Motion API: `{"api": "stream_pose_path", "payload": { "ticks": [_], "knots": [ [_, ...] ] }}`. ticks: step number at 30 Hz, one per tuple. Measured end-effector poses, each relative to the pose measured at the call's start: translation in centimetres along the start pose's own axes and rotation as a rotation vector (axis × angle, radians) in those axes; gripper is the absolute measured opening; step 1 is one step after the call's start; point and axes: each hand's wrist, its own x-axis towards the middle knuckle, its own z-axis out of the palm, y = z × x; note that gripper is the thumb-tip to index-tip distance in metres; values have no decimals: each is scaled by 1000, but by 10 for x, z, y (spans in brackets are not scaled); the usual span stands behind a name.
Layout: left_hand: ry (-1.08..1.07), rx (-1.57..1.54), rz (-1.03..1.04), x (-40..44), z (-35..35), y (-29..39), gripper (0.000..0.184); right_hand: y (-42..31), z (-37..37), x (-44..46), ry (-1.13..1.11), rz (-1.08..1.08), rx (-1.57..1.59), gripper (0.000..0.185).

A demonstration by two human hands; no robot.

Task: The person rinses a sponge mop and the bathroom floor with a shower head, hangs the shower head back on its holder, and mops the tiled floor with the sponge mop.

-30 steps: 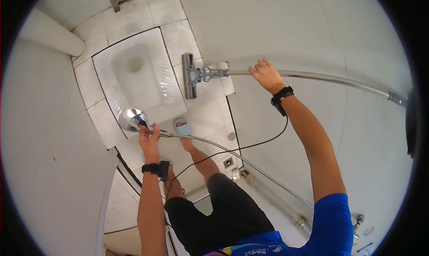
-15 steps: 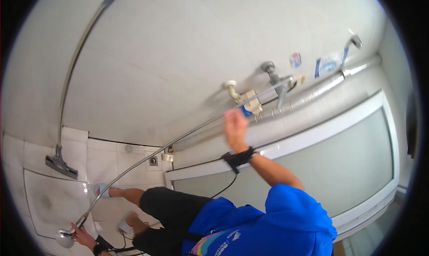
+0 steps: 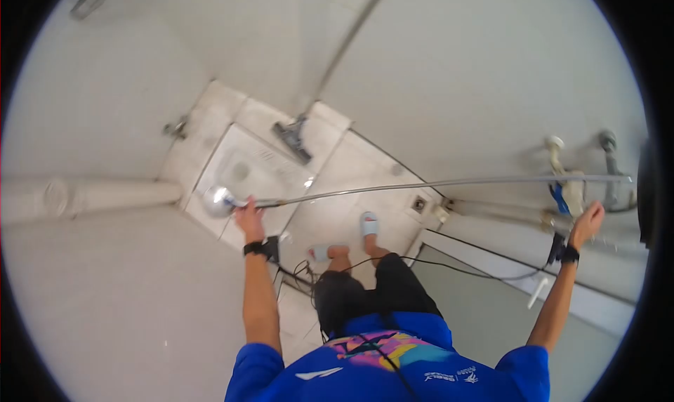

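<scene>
A silver shower head is held low over the floor pan by my left hand, whose fingers wrap its handle. From that handle the metal hose stretches across to the wall tap at far right. My right hand is raised just below the tap and beside a beige valve box with a blue part. Its fingers look bent, but blur hides whether they touch or grip anything. Both wrists wear black bands, with dark cables nearby.
A grey floor squeegee leans against the wall behind the white squat toilet pan. A floor drain lies near the right wall. Pipes run along the left. A white-framed glass door stands at right, and a loose cable crosses before my legs.
The view has swung toward the floor and left. My right hand has moved along the hose to the tap and valve box. My left hand still holds the shower head.
</scene>
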Motion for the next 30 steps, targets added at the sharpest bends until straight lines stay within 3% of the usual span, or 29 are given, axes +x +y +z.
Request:
{"api": "stream_pose_path", "payload": {
  "ticks": [3,6,8,10,14,17,19,20,21,23,25,30],
  "knots": [
    [-2,2,56,-54,44,46,32,-100,24,-53,-309,-104,205,23],
    [-26,82,125,-110,87,78,29,-226,16,-108,-887,-416,344,22],
    [-92,39,123,-92,82,103,26,-344,21,-186,-944,-671,524,21],
    [-187,19,126,-114,109,132,23,-404,23,-237,-1062,-749,707,23],
    [-456,52,142,-186,186,200,21,-483,27,-263,-906,-812,848,34],
    [-600,50,169,-226,222,238,21,-504,16,-248,-809,-799,749,32],
    [-699,43,328,-235,230,246,21,-506,-10,-227,-710,-788,629,30],
    [-759,184,365,-247,230,261,23,-504,-30,-215,-733,-765,571,28],
    [-790,344,396,-243,256,268,27,-499,-11,-189,-783,-734,532,26],
    [-1049,426,474,-303,242,308,43,-487,-51,-161,-696,-691,507,25],
    [-1058,498,469,-324,242,306,57,-474,-53,-117,-675,-591,582,27],
    [-1301,550,271,-367,254,252,59,-386,-58,35,-540,-500,564,21]
  ]
}}
